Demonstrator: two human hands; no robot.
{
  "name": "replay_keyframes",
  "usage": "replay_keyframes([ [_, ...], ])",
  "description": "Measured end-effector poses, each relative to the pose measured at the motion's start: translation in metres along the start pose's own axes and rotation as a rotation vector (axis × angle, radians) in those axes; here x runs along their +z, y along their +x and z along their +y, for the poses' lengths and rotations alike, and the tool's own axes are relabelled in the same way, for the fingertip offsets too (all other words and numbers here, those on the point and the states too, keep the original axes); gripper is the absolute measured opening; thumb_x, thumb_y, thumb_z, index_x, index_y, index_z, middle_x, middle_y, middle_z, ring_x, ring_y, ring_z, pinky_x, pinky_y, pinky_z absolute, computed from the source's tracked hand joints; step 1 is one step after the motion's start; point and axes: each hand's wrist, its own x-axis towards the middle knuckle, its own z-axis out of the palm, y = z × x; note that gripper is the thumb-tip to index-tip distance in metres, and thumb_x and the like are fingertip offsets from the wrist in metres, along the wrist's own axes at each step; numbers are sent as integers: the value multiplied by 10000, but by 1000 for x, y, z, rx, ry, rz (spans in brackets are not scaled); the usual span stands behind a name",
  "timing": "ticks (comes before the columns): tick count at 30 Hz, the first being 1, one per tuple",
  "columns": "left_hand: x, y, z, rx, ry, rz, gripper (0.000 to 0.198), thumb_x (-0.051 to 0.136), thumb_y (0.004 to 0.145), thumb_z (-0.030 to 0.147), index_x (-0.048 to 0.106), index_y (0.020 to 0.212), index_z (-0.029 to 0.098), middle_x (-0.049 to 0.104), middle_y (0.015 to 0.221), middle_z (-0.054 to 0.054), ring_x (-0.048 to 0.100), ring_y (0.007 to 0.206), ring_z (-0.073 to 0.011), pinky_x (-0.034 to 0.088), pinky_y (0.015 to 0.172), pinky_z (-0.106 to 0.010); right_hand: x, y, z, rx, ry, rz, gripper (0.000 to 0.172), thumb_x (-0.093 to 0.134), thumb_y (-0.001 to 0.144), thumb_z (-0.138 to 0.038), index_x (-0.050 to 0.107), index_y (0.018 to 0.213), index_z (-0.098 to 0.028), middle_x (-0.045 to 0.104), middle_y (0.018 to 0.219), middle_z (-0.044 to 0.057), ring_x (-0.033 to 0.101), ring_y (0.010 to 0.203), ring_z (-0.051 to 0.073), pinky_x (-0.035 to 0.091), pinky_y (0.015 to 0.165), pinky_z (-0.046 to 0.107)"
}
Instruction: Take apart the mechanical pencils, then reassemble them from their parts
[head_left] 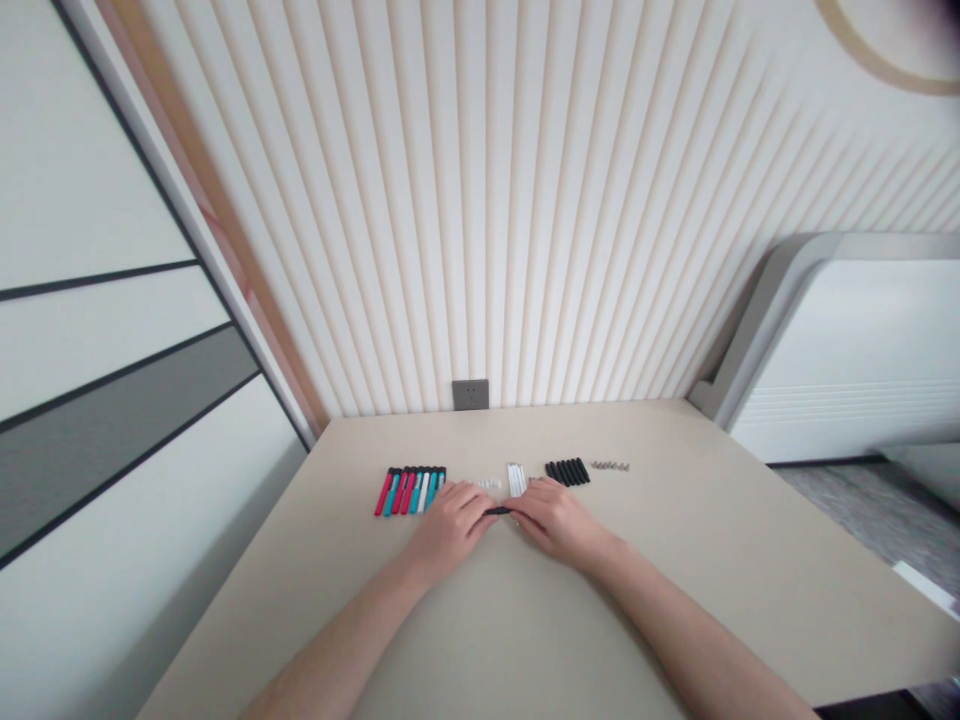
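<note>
Both of my hands rest on the beige table (675,560) with fingers curled. My left hand (448,522) and my right hand (555,518) meet on a small black pen part (498,510), each gripping one end. Just beyond my left hand lies a row of red, teal and white marker barrels (409,490). Behind the hands are small white pieces (489,483) and white tubes (516,478). Black caps (568,471) lie in a row beyond my right hand.
Several small grey tips (610,465) lie in a line right of the black caps. A grey wall socket (470,394) sits at the table's back edge on the ribbed wall. A white appliance (847,350) stands at the right.
</note>
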Motion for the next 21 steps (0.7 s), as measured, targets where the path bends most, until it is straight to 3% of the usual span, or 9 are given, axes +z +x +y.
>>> replay_keyframes([
  [14,1,-1,-1,1,-5,0,101,560,936,279,619,948,198,647,901,-38,578,881,-209,433,831,-363,1,-1,1,-5,10,13,256,523,927,-174,626,1153,-235,720,981,56,640,927,195,447,822,325],
  [21,3,-1,3,-142,-296,141,122,589,918,299,617,988,202,656,916,-42,603,875,-188,477,823,-325,0,-1,-3,36,41,58,182,529,930,-206,652,1064,-201,709,933,76,623,876,200,449,792,320],
])
